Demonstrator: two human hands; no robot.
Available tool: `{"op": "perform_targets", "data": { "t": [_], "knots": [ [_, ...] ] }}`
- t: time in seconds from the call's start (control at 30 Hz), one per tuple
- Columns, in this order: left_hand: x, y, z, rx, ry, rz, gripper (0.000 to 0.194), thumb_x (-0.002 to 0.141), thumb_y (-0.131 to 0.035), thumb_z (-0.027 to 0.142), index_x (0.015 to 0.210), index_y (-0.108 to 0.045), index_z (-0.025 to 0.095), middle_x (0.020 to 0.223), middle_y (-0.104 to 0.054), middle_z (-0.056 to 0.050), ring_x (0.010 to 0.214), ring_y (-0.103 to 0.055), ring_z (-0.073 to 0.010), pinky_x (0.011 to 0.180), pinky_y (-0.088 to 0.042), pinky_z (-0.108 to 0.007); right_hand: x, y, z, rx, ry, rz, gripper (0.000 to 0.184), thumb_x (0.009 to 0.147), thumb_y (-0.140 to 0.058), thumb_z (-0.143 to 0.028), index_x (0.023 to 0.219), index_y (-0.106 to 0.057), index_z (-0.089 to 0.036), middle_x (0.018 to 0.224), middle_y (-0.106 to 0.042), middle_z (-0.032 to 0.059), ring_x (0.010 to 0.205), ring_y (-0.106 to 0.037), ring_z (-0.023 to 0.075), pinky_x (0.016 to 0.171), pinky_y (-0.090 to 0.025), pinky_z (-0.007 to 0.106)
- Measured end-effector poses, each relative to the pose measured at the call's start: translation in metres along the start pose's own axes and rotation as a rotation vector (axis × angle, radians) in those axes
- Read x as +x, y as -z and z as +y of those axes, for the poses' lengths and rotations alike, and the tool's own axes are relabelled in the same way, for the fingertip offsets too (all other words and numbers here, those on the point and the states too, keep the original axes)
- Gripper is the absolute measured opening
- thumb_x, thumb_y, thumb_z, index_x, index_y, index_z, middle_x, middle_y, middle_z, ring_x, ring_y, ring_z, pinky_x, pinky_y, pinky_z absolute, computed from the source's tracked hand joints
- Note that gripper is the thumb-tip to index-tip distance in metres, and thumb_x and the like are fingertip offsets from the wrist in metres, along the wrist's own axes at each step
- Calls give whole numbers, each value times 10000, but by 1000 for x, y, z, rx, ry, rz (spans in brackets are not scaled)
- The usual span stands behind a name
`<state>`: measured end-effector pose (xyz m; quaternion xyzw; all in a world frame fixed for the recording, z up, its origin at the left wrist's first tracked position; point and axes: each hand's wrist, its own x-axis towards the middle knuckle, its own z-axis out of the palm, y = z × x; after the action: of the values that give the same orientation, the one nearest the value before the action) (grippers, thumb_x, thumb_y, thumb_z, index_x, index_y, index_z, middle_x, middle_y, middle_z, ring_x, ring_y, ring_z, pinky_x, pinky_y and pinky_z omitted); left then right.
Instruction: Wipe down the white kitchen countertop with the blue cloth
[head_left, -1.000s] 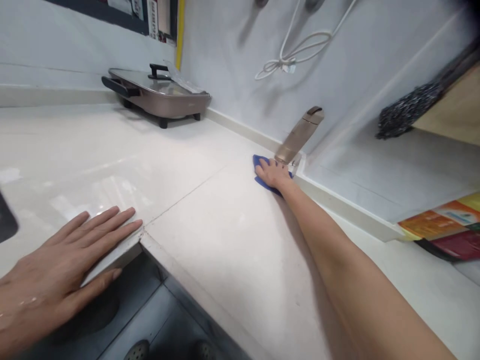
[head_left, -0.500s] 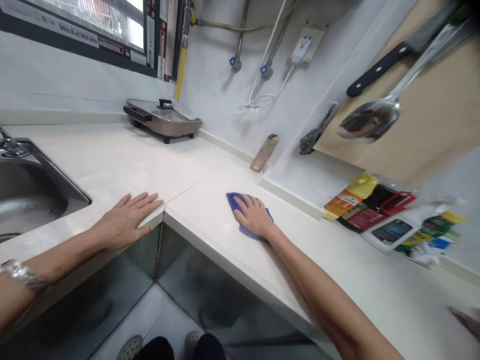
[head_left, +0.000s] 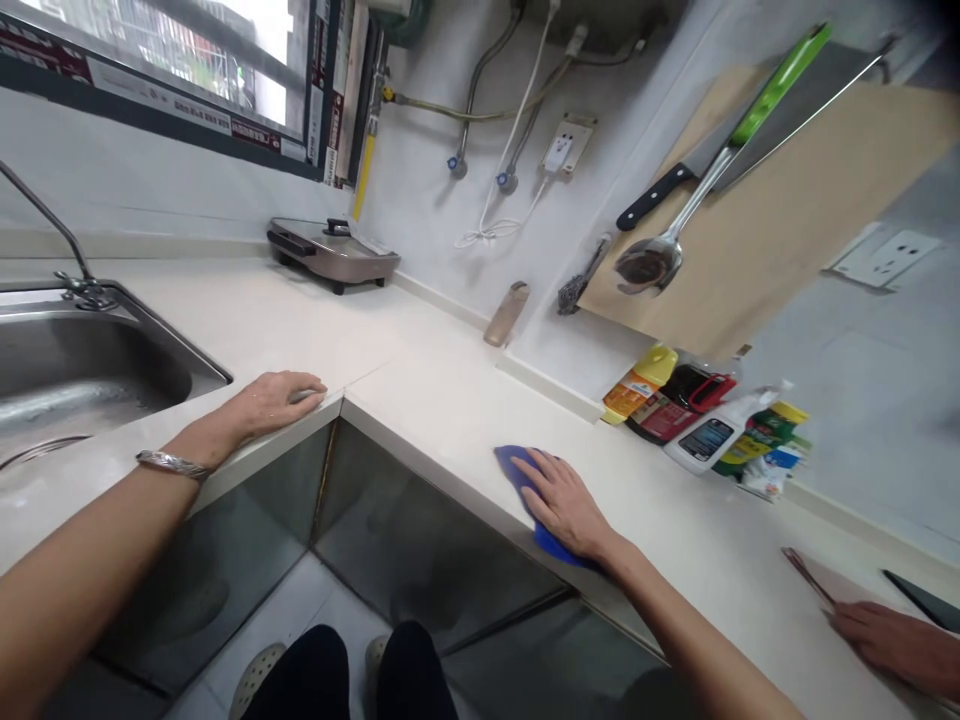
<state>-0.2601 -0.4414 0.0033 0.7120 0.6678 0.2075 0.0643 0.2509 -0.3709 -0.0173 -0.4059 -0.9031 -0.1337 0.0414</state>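
A blue cloth [head_left: 559, 545] lies under my right hand [head_left: 562, 500], near the front edge of the white countertop [head_left: 435, 400]. The fingers are spread over the cloth and press it down, and part of it hangs at the edge. My left hand [head_left: 277, 400] rests on the counter by the inner corner, beside the sink. Its fingers lie on the surface, loosely bent, with nothing seen in them. A silver bracelet [head_left: 172, 463] circles the left wrist.
A steel sink [head_left: 202, 365] is at left. An electric pan with a glass lid [head_left: 337, 258] and a bottle [head_left: 507, 315] stand behind. Cleaning bottles [head_left: 709, 430] line the wall below a hanging cutting board [head_left: 795, 220]. Another person's hand [head_left: 892, 640] rests at far right.
My right hand has drawn the blue cloth from beside the bottle toward the counter's front edge. My left hand stays near the corner, its fingers now more bent. The view has swung right.
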Motion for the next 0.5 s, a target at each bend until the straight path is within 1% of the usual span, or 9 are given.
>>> {"op": "perform_targets", "data": {
  "t": [0.07, 0.13, 0.23, 0.33, 0.43, 0.5],
  "knots": [
    [0, 3, -2, 48, -18, 48, 582, 911, -349, 512, 1231, -672, 149, 1400, -615, -119, 1285, -561, -267, 1136, -390, -385, -22, -3, 13, 13, -48, 2, 561, 1049, -237, -489, 1523, -447, -275, 1602, -399, 82, 1475, -354, 281, 1198, -315, 540],
    [0, 6, -3, 97, 11, 71, 585, 912, -330, 474, 1225, -671, 116, 1435, -581, -135, 1338, -513, -271, 1174, -343, -393, -43, -4, 25, 21, -103, -8, 558, 1042, -247, -493, 1521, -448, -289, 1603, -399, 76, 1474, -360, 286, 1198, -316, 558],
    [-2, 10, -5, 133, 43, 95, 651, 969, -259, 480, 1332, -594, 56, 1505, -492, -163, 1413, -414, -293, 1205, -280, -416, -70, -4, 43, 27, -184, -33, 570, 1025, -262, -504, 1518, -453, -291, 1611, -385, 70, 1478, -357, 292, 1206, -308, 563],
    [-3, 10, -9, 159, 91, 82, 726, 997, -251, 549, 1425, -502, 19, 1542, -410, -214, 1429, -345, -363, 1196, -245, -504, -88, -2, 56, 24, -236, -52, 578, 1012, -252, -496, 1526, -437, -306, 1617, -373, 59, 1477, -364, 280, 1223, -281, 557],
    [-1, 5, -14, 214, 156, 46, 730, 992, -304, 573, 1463, -468, 39, 1545, -402, -236, 1427, -327, -409, 1174, -220, -591, -105, -2, 63, -72, -343, -17, 571, 991, -264, -492, 1518, -440, -359, 1599, -406, 51, 1483, -349, 315, 1222, -208, 640],
    [2, -1, -17, 254, 124, 44, 710, 997, -309, 565, 1491, -438, 72, 1588, -354, -224, 1471, -270, -411, 1189, -171, -610, -119, -5, 66, -126, -434, 5, 578, 983, -268, -508, 1528, -416, -390, 1595, -411, 47, 1488, -332, 347, 1195, -195, 704]
  ]
}}
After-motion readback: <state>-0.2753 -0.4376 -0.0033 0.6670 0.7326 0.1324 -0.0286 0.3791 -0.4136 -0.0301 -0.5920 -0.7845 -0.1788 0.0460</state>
